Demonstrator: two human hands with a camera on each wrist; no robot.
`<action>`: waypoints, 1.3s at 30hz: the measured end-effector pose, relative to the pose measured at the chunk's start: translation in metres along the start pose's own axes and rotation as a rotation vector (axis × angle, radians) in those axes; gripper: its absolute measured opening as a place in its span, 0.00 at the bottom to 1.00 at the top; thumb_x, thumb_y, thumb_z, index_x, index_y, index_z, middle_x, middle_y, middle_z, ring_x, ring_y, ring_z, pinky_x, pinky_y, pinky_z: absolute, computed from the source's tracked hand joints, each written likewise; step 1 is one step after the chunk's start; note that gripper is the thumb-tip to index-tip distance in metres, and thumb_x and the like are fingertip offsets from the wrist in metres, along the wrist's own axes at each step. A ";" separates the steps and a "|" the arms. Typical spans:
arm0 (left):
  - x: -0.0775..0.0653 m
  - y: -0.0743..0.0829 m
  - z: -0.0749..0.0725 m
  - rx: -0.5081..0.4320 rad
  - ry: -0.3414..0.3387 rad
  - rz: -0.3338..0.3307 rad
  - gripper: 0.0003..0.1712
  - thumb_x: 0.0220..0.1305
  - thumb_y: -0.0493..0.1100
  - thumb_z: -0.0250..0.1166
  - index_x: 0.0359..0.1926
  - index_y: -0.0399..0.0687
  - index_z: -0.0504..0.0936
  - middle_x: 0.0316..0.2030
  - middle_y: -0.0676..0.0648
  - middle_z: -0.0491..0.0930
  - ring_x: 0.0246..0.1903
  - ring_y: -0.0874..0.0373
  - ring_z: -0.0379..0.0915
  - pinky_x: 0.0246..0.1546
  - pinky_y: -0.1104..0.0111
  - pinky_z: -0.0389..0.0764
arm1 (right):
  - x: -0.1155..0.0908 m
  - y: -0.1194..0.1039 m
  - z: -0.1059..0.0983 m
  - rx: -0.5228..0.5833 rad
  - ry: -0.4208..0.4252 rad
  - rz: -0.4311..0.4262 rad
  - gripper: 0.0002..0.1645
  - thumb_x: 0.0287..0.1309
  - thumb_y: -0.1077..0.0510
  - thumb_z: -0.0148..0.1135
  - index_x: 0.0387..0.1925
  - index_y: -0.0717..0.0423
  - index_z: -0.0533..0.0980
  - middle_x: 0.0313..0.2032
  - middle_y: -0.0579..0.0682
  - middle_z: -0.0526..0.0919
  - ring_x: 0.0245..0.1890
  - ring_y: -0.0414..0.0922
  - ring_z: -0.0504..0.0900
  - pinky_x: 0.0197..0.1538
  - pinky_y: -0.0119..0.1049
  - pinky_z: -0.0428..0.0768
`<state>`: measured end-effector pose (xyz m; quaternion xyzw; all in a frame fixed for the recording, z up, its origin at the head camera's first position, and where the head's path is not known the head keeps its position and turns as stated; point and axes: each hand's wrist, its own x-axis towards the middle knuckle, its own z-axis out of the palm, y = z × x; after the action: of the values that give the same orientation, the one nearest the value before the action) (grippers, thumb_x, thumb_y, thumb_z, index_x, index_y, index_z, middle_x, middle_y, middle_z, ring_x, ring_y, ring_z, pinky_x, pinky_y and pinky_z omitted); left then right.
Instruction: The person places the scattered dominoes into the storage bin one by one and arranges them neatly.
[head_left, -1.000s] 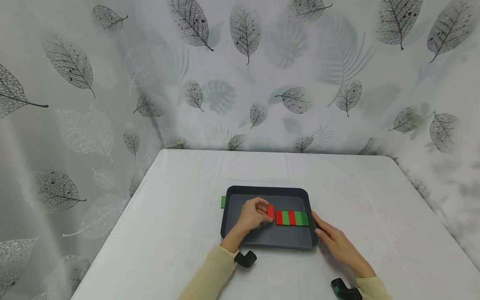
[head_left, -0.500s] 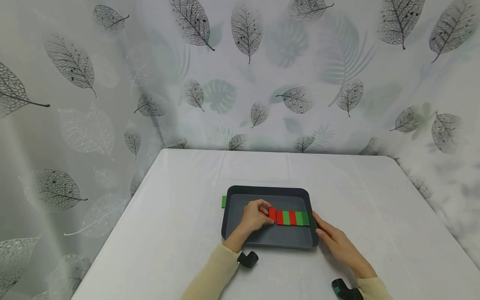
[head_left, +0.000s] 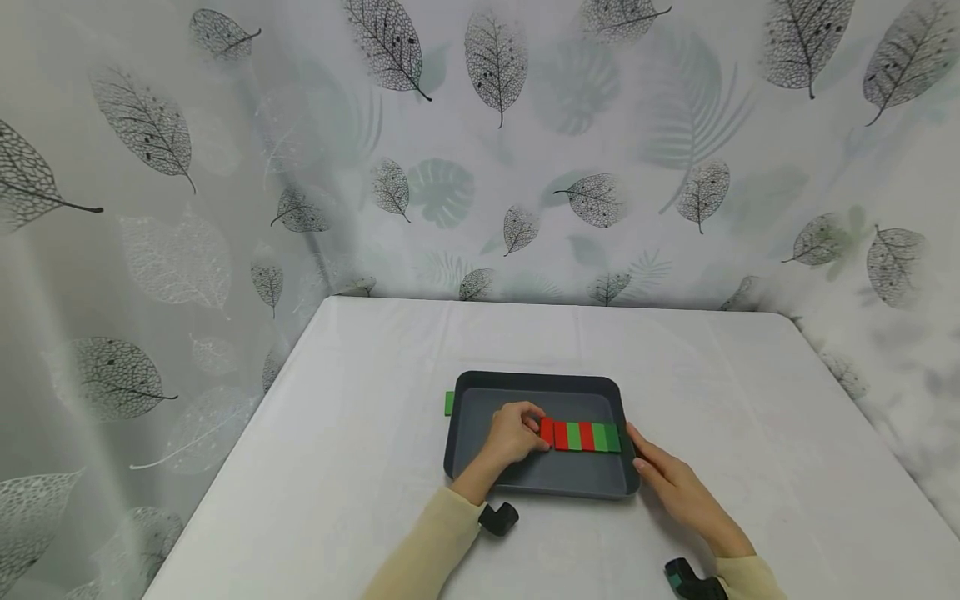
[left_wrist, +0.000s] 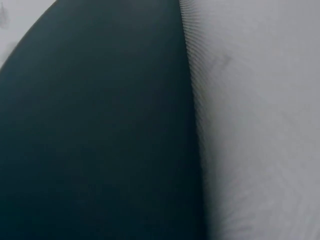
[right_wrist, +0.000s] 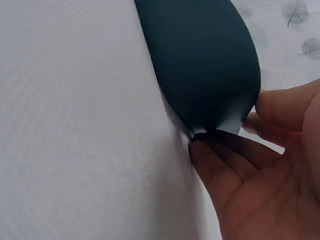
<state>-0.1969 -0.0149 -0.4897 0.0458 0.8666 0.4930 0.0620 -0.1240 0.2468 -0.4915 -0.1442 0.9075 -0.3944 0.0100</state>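
Observation:
In the head view, my left hand pinches a red tile between thumb and fingertips inside the dark grey tray. The tile lies at the left end of a row of red and green tiles, close against it; whether they touch is hard to tell. My right hand holds the tray's right side near the front corner. In the right wrist view its fingers press against the outer wall from below, with another digit at the rim. The left wrist view shows only the tray's outer wall, not the hand.
A green tile shows beyond the tray's left edge, partly hidden by it. The tray stands on a white-covered table. Leaf-patterned curtains rise behind and beside the table. A black wrist device sits at my left cuff.
My left hand has moved slightly right with the red tile, closing the gap to the row's left end. The right hand keeps its place on the tray.

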 end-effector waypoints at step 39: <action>0.014 -0.079 -0.155 -0.272 0.024 0.015 0.34 0.54 0.31 0.70 0.63 0.38 0.72 0.56 0.32 0.70 0.47 0.47 0.73 0.38 0.72 0.77 | 0.000 0.003 0.002 0.034 0.015 -0.030 0.31 0.73 0.54 0.50 0.72 0.58 0.60 0.70 0.61 0.64 0.62 0.20 0.53 0.57 0.09 0.54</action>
<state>-0.2355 -0.1849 -0.4802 0.0373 0.7919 0.6071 0.0534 -0.1244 0.2475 -0.4948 -0.1544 0.8985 -0.4109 -0.0003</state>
